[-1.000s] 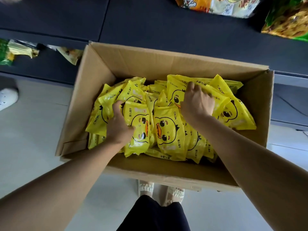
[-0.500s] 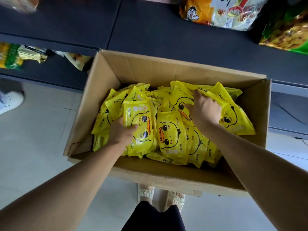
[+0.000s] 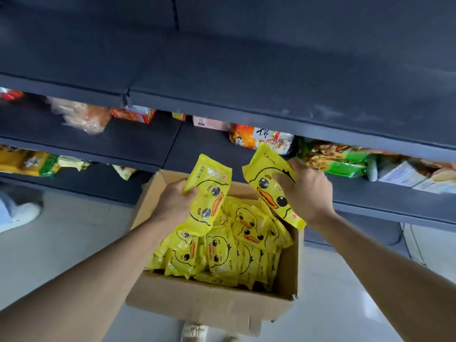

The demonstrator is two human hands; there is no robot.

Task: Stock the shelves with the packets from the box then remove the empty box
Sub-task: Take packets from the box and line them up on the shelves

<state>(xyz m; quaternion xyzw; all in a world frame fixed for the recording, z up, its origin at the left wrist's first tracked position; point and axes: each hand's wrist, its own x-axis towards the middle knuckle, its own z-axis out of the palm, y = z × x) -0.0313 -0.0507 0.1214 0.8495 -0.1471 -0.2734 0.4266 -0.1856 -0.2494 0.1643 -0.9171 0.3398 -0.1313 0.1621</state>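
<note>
A brown cardboard box [image 3: 212, 302] stands on the floor in front of dark shelves [image 3: 271, 77], holding several yellow packets [image 3: 237, 250] printed with a duck face. My left hand [image 3: 172, 206] grips one yellow packet [image 3: 209, 193] by its left edge, lifted above the box's far rim. My right hand [image 3: 308, 193] grips a second yellow packet [image 3: 269, 183], held up beside the first and just in front of the middle shelf [image 3: 202, 144].
The middle shelf carries an orange noodle pack [image 3: 261, 139], green snack bags [image 3: 340, 159], and red and orange packs [image 3: 133, 114] to the left. Yellow bags [image 3: 24, 161] lie on the lower shelf. A white shoe [image 3: 17, 215] shows at the left; my own feet [image 3: 195, 330] are below the box.
Both hands have risen out of the box, each lifting a yellow packet toward the shelves. The view has tilted upward, so more of the shelving shows.
</note>
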